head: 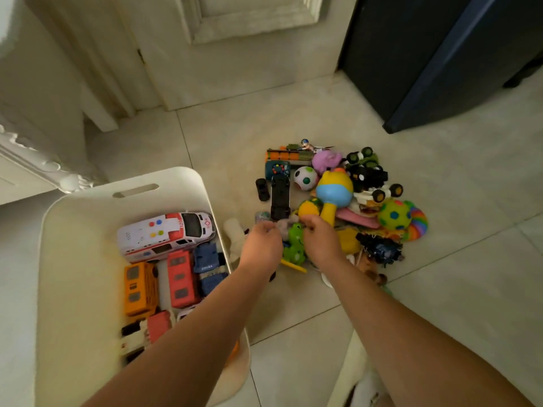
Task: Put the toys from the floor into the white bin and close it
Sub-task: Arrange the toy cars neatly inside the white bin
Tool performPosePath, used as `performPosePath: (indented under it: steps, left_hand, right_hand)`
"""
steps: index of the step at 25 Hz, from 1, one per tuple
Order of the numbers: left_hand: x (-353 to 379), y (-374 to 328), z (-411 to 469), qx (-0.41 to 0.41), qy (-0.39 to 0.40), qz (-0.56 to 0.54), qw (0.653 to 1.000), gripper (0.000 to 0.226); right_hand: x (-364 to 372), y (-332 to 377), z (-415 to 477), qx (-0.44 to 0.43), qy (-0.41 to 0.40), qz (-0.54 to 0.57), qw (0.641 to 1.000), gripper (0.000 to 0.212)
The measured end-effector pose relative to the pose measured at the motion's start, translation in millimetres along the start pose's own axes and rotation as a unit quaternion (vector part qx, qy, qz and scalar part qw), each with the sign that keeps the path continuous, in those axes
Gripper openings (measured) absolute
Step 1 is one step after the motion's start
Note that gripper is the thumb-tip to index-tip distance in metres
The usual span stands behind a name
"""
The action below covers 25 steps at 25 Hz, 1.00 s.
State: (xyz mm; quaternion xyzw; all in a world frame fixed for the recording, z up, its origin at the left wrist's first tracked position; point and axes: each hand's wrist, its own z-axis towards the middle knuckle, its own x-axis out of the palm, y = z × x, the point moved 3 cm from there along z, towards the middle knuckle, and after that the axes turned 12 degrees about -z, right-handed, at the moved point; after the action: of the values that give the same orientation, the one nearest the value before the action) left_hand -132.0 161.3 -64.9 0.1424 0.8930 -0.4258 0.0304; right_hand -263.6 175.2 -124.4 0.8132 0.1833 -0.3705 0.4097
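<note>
The white bin (73,230) stands open on the floor at the left and holds a white ambulance (164,233), an orange bus (138,289), a red bus (180,277) and a blue truck (208,265). A heap of toys lies to its right, among them a yellow-and-blue rattle (333,190), a green spotted ball (393,214) and a black car chassis (280,195). Both hands reach into the near edge of the heap. My left hand (261,242) and my right hand (320,239) have curled fingers at a small grey toy (285,226) above a green frog (295,243). What each hand grips is hidden.
A white door (235,54) and its frame stand behind the heap, and dark blue furniture (440,60) fills the back right. White ornate furniture (35,154) is at the left. A white plush toy (235,233) lies against the bin's right wall. Pale floor tiles surround everything.
</note>
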Motion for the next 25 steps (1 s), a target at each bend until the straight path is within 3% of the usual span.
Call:
performPosePath:
  steps: [4,6,8,10,13,15,17,19,20,22,25]
  left_hand:
    - [0.7,-12.7,31.5,0.016,-0.004,-0.035,0.999,0.038]
    - [-1.9,-16.2,40.8,0.002,-0.013,-0.042,0.999,0.037]
    - [-5.5,-13.8,48.1,-0.015,-0.025,-0.047,0.999,0.037]
    - [-8.5,-11.8,51.7,-0.019,-0.027,-0.057,0.998,0.038]
    - [-15.0,-11.6,54.3,-0.019,-0.042,-0.083,0.996,0.044]
    - [-19.1,-13.2,53.2,-0.03,-0.046,-0.106,0.993,0.047]
    - [-22.0,-16.0,51.9,-0.051,-0.038,-0.168,0.984,0.051]
    - [-26.6,-19.2,50.5,-0.087,-0.024,-0.235,0.968,0.051]
    - [-28.3,-23.4,46.9,-0.095,-0.004,-0.278,0.956,0.044]
    - [-31.3,-33.5,38.4,-0.084,0.047,-0.341,0.935,0.031]
    - [-42.5,-43.4,29.9,-0.035,0.045,-0.35,0.935,0.02]
  right_hand:
    - [15.7,34.3,42.2,-0.121,-0.003,-0.113,0.986,0.044]
    - [32.3,44.3,61.8,-0.157,0.049,-0.21,0.964,0.046]
    - [52.3,43.7,77.2,-0.129,0.125,-0.262,0.948,0.049]
    - [61.4,43.4,85.1,-0.069,0.129,-0.208,0.967,0.045]
    - [56.6,47.1,81.2,-0.061,0.005,-0.141,0.988,0.025]
    - [40.2,53.4,70.3,-0.073,-0.032,-0.01,0.997,0.018]
    - [19.1,61.6,53.7,-0.044,0.007,0.205,0.978,0.025]
    - [2.7,69.8,34.0,-0.014,0.057,0.36,0.931,0.033]
    - [-1.9,72.8,25.5,-0.006,0.069,0.384,0.921,0.031]
    - [-11.2,78.2,12.2,-0.017,0.066,0.345,0.936,0.026]
    - [-18.7,78.8,14.8,-0.013,0.044,0.269,0.962,0.035]
